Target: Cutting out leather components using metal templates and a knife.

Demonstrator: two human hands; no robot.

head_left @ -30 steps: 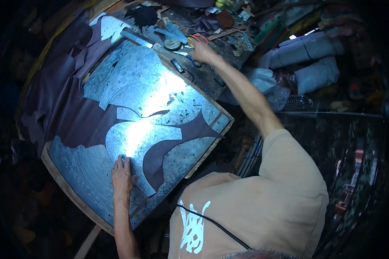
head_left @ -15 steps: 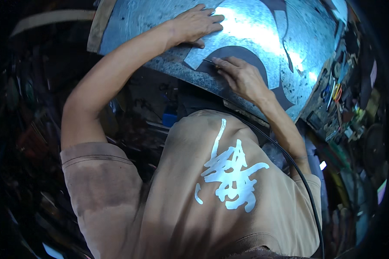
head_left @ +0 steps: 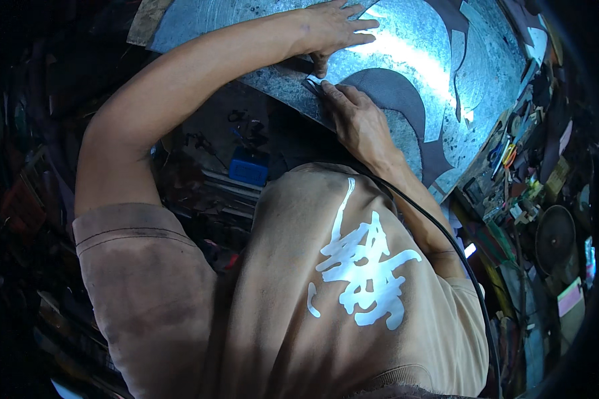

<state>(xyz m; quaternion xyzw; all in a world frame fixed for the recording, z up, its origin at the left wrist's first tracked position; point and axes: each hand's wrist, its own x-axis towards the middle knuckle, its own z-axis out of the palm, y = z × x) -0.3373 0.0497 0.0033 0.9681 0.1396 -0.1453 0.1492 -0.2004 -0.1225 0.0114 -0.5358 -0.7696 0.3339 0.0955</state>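
Note:
A pale, shiny curved template (head_left: 412, 46) lies over a dark sheet of material (head_left: 393, 91), perhaps leather, on a grey metal-topped board (head_left: 203, 23). My left hand (head_left: 339, 30) rests on the template's left side, fingers spread, thumb pointing down toward its lower left end. At that end my right hand (head_left: 363, 123) is closed, fingertips almost meeting the left thumb. A thin dark pointed tool (head_left: 311, 83) shows just beyond the right fingertips; most of it is hidden. The dark sheet shows inside the template's arch and past its right leg.
A narrow dark strip (head_left: 457, 93) lies on the board right of the template. Tools crowd the right side, including orange-handled scissors (head_left: 510, 157) and a round disc (head_left: 555, 239). A blue box (head_left: 249, 166) sits below the board. A black cable (head_left: 439, 233) runs over my right arm.
My right hand has moved left along the sheet to the template's lower left end, near my left thumb. My left hand appears slightly higher and further right, as the view has also shifted.

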